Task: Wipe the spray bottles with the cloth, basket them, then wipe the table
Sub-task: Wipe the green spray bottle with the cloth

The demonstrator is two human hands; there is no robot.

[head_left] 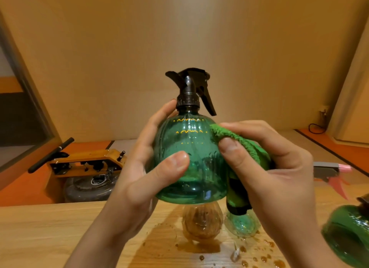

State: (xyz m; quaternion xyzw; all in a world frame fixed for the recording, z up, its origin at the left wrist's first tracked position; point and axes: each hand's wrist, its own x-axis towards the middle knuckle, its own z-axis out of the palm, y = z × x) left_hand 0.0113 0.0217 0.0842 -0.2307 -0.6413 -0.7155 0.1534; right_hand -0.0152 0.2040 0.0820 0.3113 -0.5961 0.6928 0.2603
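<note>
1 bottle (199, 139) in L hand (139, 179), R hand (277, 167) pinches cloth (246, 144).

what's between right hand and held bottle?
The green cloth, gripped by the right hand, against the side of the green spray bottle; seen in head view.

Greens and black over pale wood

The bottle (191, 139) is translucent teal-green with vertical ribs, its sprayer (189, 85) black. The cloth (245, 143) at 3 o'clock is bright green. The table (50, 237) is light wood-grain with amber drops (278, 263) at 5 o'clock.
</note>
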